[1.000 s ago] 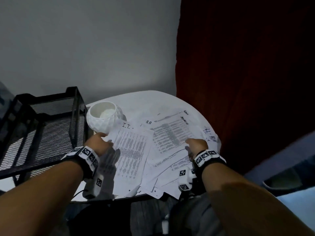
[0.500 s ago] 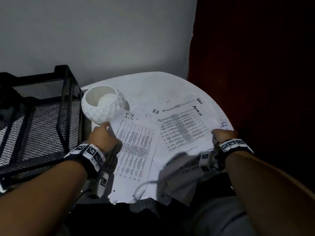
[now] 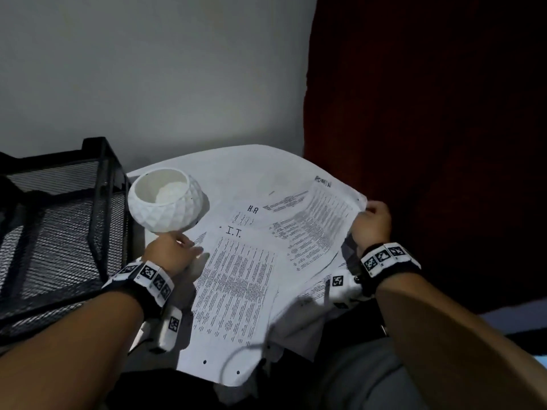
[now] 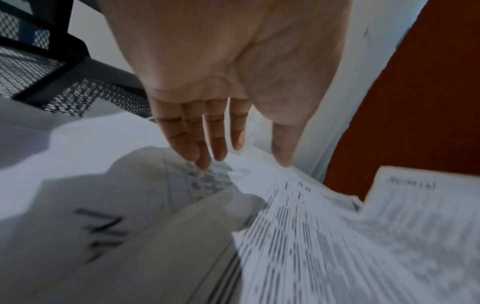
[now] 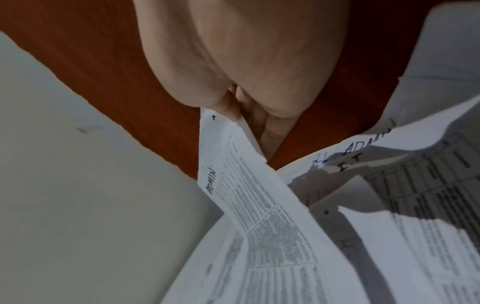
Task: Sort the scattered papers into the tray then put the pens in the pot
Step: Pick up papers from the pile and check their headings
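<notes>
Several printed sheets lie overlapped on a small white table (image 3: 236, 167). My right hand (image 3: 371, 223) pinches the far right corner of the sheet headed ADMIN (image 3: 319, 220) (image 5: 249, 197) and lifts that edge off the pile. My left hand (image 3: 174, 250) (image 4: 221, 131) has its fingers straight, the tips touching the papers at the left edge of the sheet headed I.T. (image 3: 236, 291). A sheet marked H.R (image 3: 251, 211) lies under both. The white faceted pot (image 3: 167, 202) stands just beyond my left hand. The black mesh tray (image 3: 59, 226) stands to the left. No pens are in view.
A grey wall rises behind the table and a dark red curtain (image 3: 429, 113) hangs along its right side. Papers overhang the table's near edge above my lap. A thin cable (image 3: 236, 350) loops over the near sheets.
My right hand has moved right and farther away, taking the ADMIN sheet's corner and raising it. The left hand stayed by the pot. The head view has shifted.
</notes>
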The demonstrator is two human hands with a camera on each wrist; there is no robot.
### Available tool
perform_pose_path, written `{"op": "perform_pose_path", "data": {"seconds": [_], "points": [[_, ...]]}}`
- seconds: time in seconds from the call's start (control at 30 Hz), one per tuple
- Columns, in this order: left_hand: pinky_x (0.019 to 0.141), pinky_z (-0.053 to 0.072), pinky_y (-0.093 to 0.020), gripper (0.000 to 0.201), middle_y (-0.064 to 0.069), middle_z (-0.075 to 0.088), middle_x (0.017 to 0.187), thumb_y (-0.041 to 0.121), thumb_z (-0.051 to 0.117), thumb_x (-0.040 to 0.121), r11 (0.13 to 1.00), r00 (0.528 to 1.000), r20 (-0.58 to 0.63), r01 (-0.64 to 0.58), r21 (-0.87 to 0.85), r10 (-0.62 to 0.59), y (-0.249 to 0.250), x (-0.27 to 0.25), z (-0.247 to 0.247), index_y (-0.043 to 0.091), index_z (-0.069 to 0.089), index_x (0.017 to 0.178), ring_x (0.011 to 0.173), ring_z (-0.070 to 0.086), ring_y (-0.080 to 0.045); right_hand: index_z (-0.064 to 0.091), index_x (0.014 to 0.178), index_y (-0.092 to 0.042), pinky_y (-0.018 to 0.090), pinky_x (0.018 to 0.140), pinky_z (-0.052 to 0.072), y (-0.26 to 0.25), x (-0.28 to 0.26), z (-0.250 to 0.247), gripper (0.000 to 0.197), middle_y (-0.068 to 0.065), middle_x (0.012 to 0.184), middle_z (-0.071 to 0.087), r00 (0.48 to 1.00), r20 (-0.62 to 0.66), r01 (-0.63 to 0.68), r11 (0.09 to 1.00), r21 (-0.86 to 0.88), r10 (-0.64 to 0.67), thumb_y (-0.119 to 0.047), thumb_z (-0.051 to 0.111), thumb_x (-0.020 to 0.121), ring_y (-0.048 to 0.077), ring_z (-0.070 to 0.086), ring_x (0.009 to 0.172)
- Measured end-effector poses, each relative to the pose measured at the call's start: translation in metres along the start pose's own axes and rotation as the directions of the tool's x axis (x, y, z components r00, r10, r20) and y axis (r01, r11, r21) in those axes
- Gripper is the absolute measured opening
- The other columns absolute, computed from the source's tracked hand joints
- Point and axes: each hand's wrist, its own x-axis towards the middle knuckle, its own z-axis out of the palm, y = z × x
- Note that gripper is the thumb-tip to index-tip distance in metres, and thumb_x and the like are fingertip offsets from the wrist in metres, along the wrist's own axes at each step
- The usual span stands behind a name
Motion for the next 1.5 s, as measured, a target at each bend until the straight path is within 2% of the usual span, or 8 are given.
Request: {"op": "perform_pose_path", "data": {"seconds": [0.17, 0.4, 0.5, 0.6, 0.93, 1.07, 1.27, 1.5], "points": [[0.089, 0.053, -0.037, 0.087, -0.008, 0.062, 0.111, 0.070, 0.082, 0.051, 0.925, 0.987, 0.152, -0.106, 0.364, 0.053, -0.009, -0.027, 0.026, 0.013, 0.054, 0.111, 0.106, 0.062, -0.027, 0.076, 0.097, -0.024, 0.056, 0.081, 0.063, -0.007, -0.010, 0.000, 0.043, 0.004, 0.091, 0.079, 0.995, 0.103, -0.001, 0.991, 0.135, -0.013, -0.007, 0.043, 0.076, 0.032, 0.075, 0.089], [0.067, 0.046, -0.031, 0.017, -0.005, 0.067, 0.084, 0.030, 0.065, 0.081, 0.944, 0.988, 0.045, -0.155, 0.290, 0.148, -0.016, -0.040, 0.033, 0.015, 0.058, 0.085, 0.086, 0.067, -0.031, 0.074, 0.100, -0.007, 0.043, 0.068, 0.062, -0.003, -0.048, -0.015, 0.024, 0.012, 0.092, 0.078, 0.968, 0.156, -0.198, 0.980, -0.011, 0.197, -0.016, 0.065, 0.081, 0.032, 0.075, 0.078], [0.061, 0.042, -0.028, 0.010, -0.005, 0.069, 0.079, 0.022, 0.060, 0.083, 0.945, 0.984, 0.033, -0.179, 0.273, 0.176, -0.015, -0.039, 0.026, 0.014, 0.066, 0.083, 0.076, 0.063, -0.028, 0.064, 0.081, 0.008, 0.046, 0.054, 0.058, 0.004, -0.052, -0.010, 0.016, 0.026, 0.074, 0.071, 0.877, 0.332, -0.270, 0.927, -0.260, 0.349, -0.006, 0.071, 0.080, 0.032, 0.066, 0.056], [0.065, 0.048, -0.029, 0.019, -0.005, 0.069, 0.075, 0.028, 0.061, 0.086, 0.952, 0.986, 0.001, -0.158, 0.262, 0.164, -0.013, -0.037, 0.015, 0.014, 0.067, 0.077, 0.076, 0.063, -0.028, 0.062, 0.085, 0.007, 0.049, 0.067, 0.059, 0.013, -0.035, 0.005, 0.019, 0.026, 0.083, 0.072, 0.889, 0.353, -0.133, 0.902, -0.411, 0.292, -0.007, 0.065, 0.074, 0.035, 0.071, 0.071], [0.073, 0.046, -0.029, 0.014, -0.004, 0.070, 0.079, 0.018, 0.059, 0.095, 0.909, 0.920, -0.321, -0.317, -0.272, 0.225, 0.018, -0.017, -0.052, 0.016, 0.073, 0.093, 0.078, 0.062, -0.020, 0.069, 0.096, -0.012, 0.037, 0.070, 0.056, -0.051, -0.048, -0.001, 0.022, 0.002, 0.078, 0.070, 0.948, 0.311, -0.169, 0.932, 0.322, 0.065, -0.007, 0.052, 0.084, 0.026, 0.067, 0.075], [0.055, 0.044, -0.022, 0.018, -0.003, 0.064, 0.071, 0.019, 0.055, 0.095, 0.799, 0.927, -0.361, -0.289, -0.527, 0.097, 0.033, -0.036, -0.084, 0.015, 0.069, 0.084, 0.063, 0.056, -0.017, 0.064, 0.096, -0.001, 0.039, 0.074, 0.060, -0.079, -0.075, 0.006, 0.017, 0.014, 0.086, 0.071, 0.869, 0.493, -0.308, 0.831, 0.463, 0.048, 0.002, 0.048, 0.091, 0.032, 0.072, 0.077], [0.071, 0.056, -0.036, 0.022, -0.009, 0.074, 0.077, 0.008, 0.054, 0.095, 0.570, 0.989, -0.148, -0.105, -0.815, -0.029, 0.035, -0.067, -0.096, 0.014, 0.065, 0.077, 0.075, 0.070, -0.026, 0.059, 0.137, 0.005, 0.059, 0.109, 0.047, -0.110, -0.134, 0.007, 0.046, 0.026, 0.135, 0.065, 0.611, 0.792, -0.571, 0.694, 0.438, 0.002, -0.010, 0.040, 0.099, 0.044, 0.062, 0.126], [0.066, 0.055, -0.036, 0.012, -0.015, 0.059, 0.080, 0.010, 0.049, 0.090, 0.437, 0.999, -0.033, -0.035, -0.899, 0.013, 0.038, -0.086, -0.112, 0.014, 0.055, 0.079, 0.071, 0.061, -0.026, 0.053, 0.144, 0.005, 0.051, 0.104, 0.051, -0.128, -0.182, 0.004, 0.054, 0.022, 0.127, 0.065, 0.381, 0.925, -0.667, 0.689, 0.282, -0.009, -0.018, 0.033, 0.099, 0.036, 0.066, 0.108]]}}
